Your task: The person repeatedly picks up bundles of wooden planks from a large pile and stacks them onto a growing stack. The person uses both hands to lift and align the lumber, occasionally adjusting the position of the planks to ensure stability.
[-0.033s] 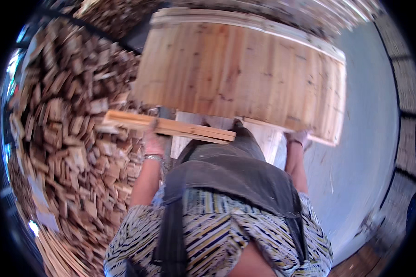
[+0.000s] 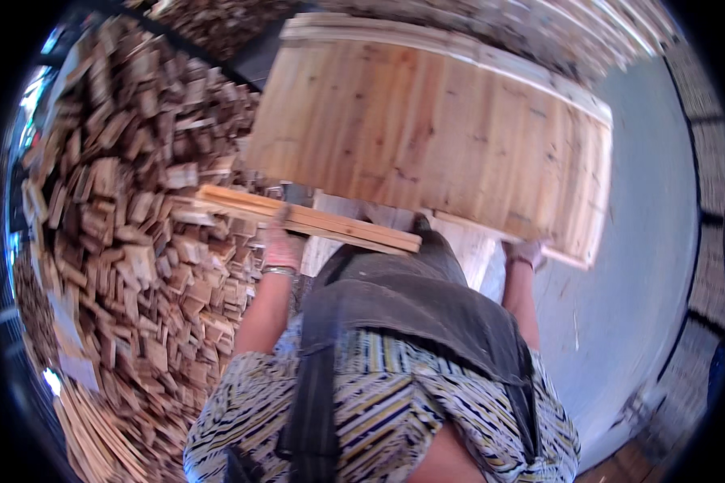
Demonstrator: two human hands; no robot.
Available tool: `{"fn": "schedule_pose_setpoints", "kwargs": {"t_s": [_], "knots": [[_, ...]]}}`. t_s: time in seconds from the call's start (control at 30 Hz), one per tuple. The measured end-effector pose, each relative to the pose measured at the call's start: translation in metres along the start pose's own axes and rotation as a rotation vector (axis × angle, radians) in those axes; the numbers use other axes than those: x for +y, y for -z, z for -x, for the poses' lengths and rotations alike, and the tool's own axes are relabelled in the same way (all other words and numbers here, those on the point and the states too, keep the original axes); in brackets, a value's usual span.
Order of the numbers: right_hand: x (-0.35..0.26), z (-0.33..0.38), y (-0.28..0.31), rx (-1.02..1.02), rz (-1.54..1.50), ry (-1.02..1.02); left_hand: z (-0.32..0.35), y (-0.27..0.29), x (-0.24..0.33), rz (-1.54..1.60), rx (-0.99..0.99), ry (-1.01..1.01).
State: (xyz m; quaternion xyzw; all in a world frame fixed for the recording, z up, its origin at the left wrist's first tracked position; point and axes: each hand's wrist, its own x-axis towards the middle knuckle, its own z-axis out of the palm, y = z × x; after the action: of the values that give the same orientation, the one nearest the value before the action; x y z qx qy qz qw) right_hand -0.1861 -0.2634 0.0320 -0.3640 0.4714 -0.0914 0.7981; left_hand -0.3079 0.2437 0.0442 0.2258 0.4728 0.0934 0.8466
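My left hand [image 2: 282, 245] is closed around a few narrow wooden strips [image 2: 354, 228], which lie together and slant down to the right in front of my dark apron [image 2: 411, 310]. A metal band circles that wrist. Beyond them lies a large wooden panel [image 2: 427, 129] made of boards joined side by side, with dark knots and more layers showing along its far edge. At the panel's near right edge, my right hand [image 2: 528, 251] grips the rim; its fingers are blurred and partly hidden.
A big heap of loose wood offcuts [image 2: 137, 233] rises on the left. Long thin sticks [image 2: 97, 431] lie at the lower left. To the right stretches a smooth grey-blue surface [image 2: 648, 217], with stacked wooden pieces [image 2: 713, 153] along its far side. More wood is piled behind the panel.
The whole scene sits slightly further right in the picture. Both hands keep their hold on the strips and the panel edge.
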Motion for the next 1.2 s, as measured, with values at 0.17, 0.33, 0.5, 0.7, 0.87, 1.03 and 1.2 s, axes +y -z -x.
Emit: {"fn": "schedule_pose_setpoints", "kwargs": {"t_s": [0.17, 0.33, 0.5, 0.7, 0.87, 1.03, 1.2], "knots": [[-0.023, -0.031, 0.067, 0.047, -0.066, -0.051, -0.020, -0.007, -0.035, 0.086, 0.021, 0.033], [-0.085, -0.038, 0.128, 0.329, 0.039, 0.129, -0.037, -0.068, -0.053, 0.156, 0.049, 0.041], [-0.142, -0.019, 0.110, 0.214, 0.105, 0.221, -0.062, -0.063, -0.069, 0.151, 0.039, 0.038], [-0.179, -0.007, 0.044, 0.215, 0.229, 0.457, -0.065, -0.036, -0.086, 0.190, -0.121, -0.019], [-0.163, -0.012, -0.019, -0.159, 0.439, 0.622, -0.068, -0.047, -0.085, 0.132, -0.116, 0.010], [-0.141, -0.011, -0.068, -0.402, 1.212, 1.132, -0.038, -0.034, -0.045, 0.067, 0.090, -0.297], [-0.123, -0.029, -0.073, -0.535, 1.978, 1.177, 0.063, -0.121, 0.051, -0.365, -0.123, -0.546]]}}
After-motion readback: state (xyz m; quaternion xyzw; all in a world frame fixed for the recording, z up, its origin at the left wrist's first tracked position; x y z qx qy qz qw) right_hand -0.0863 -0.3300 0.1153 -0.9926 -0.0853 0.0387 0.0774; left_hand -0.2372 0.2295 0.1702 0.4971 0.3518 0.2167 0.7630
